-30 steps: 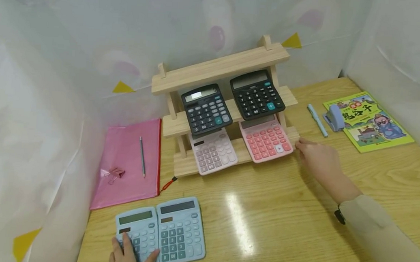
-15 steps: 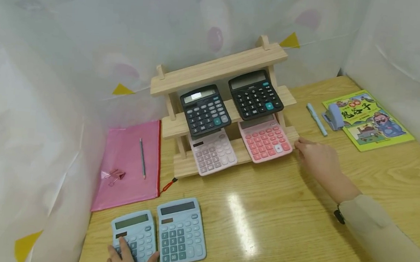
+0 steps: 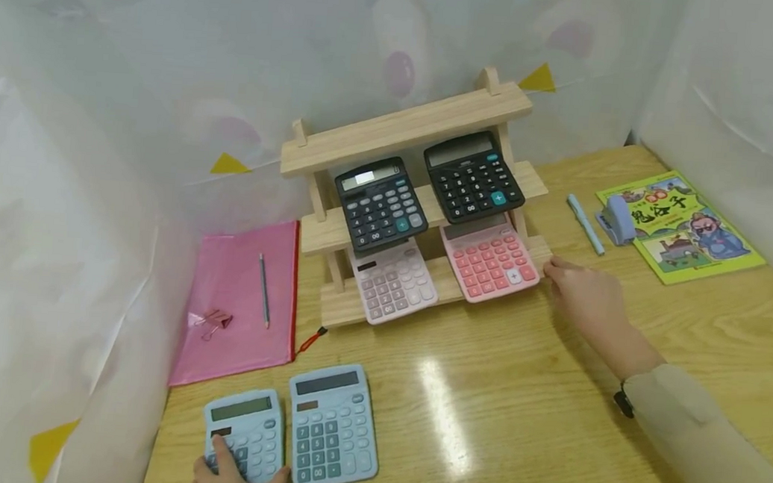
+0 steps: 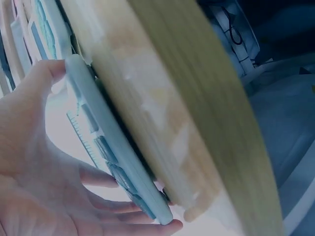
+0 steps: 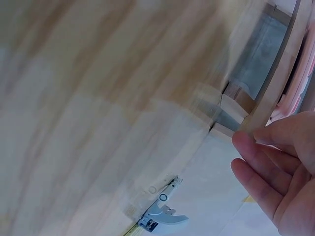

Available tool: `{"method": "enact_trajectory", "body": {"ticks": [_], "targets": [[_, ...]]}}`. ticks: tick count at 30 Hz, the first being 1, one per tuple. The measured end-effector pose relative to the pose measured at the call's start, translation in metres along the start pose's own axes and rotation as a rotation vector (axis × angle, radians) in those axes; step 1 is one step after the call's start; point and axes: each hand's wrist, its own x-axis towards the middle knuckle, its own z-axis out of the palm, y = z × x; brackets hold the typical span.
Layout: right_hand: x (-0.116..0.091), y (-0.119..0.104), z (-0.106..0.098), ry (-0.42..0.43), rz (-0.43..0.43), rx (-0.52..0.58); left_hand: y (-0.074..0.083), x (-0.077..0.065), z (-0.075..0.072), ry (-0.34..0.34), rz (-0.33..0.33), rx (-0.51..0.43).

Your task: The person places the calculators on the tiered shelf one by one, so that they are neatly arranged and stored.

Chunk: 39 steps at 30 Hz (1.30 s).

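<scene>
At the lower left of the head view, my left hand spans a light blue calculator, thumb at one long edge and fingers at the other. The left wrist view shows that calculator lying near the table surface within this grip. A second light blue calculator lies just to its right, separated by a narrow gap. With thumb and fingertips, my right hand pinches the right end of the bottom shelf on a wooden rack; the right wrist view shows the pinched shelf end.
The rack bears two black calculators above a pale one and a pink one. Left lies a pink zip pouch with a pencil and binder clip. Rightward are a pen, blue stapler and book.
My left hand has slid its light blue calculator a little left, away from the second one, so a gap now shows between them. My right hand stays at the rack's shelf end.
</scene>
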Motion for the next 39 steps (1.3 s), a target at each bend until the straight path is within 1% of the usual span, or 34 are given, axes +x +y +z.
{"method": "enact_trajectory", "body": {"ticks": [2,4,6,7,8,10,13,14,15,17,18,20,22,23,26,28,29,31,33,34,36,39], "targets": [[-0.001,0.000,-0.001,-0.015,0.004,0.005,-0.001,0.001,-0.002,0.000,-0.019,-0.021],[-0.002,0.000,-0.003,-0.039,0.010,0.006,-0.002,0.001,-0.006,0.018,-0.018,-0.047],[-0.003,0.000,-0.005,-0.061,0.021,0.004,-0.001,0.000,-0.016,0.069,0.032,-0.080],[-0.004,0.001,-0.006,-0.069,0.028,0.000,0.001,-0.001,-0.023,0.087,0.068,-0.086],[-0.005,0.001,-0.007,-0.073,0.032,-0.003,0.005,-0.002,-0.033,0.110,0.118,-0.097],[-0.006,0.002,-0.008,-0.078,0.049,-0.005,0.016,-0.004,-0.058,0.136,0.245,-0.106],[-0.008,0.003,-0.010,-0.073,0.064,0.005,0.044,-0.007,-0.104,0.176,0.471,-0.157],[-0.009,0.003,-0.009,-0.070,0.069,0.010,0.055,-0.007,-0.119,0.204,0.550,-0.174],[-0.009,0.003,-0.009,-0.067,0.074,0.015,0.067,-0.007,-0.134,0.219,0.619,-0.181],[-0.011,0.004,-0.009,-0.063,0.078,0.021,0.094,-0.004,-0.162,0.275,0.748,-0.194],[-0.012,0.004,-0.009,-0.061,0.078,0.019,0.109,-0.002,-0.175,0.285,0.798,-0.188],[-0.013,0.005,-0.008,-0.062,0.083,0.016,0.142,0.003,-0.199,0.270,0.861,-0.178],[-0.014,0.006,-0.008,-0.063,0.085,0.008,0.176,0.012,-0.219,0.224,0.890,-0.166],[-0.013,0.007,-0.008,-0.061,0.084,0.005,0.195,0.017,-0.229,0.189,0.886,-0.156],[-0.012,0.008,-0.007,-0.063,0.076,-0.001,0.248,0.032,-0.251,0.094,0.841,-0.111],[-0.010,0.008,-0.007,-0.071,0.067,-0.005,0.278,0.041,-0.262,0.045,0.803,-0.067],[-0.009,0.007,-0.006,-0.076,0.061,-0.007,0.290,0.045,-0.267,0.026,0.780,-0.043],[-0.007,0.004,-0.004,-0.080,0.054,-0.015,0.310,0.051,-0.275,0.006,0.749,0.021],[-0.005,0.001,-0.003,-0.084,0.045,-0.019,0.324,0.055,-0.281,-0.002,0.724,0.070],[-0.004,0.000,-0.002,-0.087,0.044,-0.021,0.329,0.055,-0.283,0.000,0.712,0.093],[-0.003,-0.002,-0.001,-0.087,0.041,-0.021,0.338,0.056,-0.287,-0.015,0.673,0.108],[-0.002,-0.004,-0.003,-0.076,0.038,-0.016,0.346,0.053,-0.291,-0.057,0.573,0.099]]}}
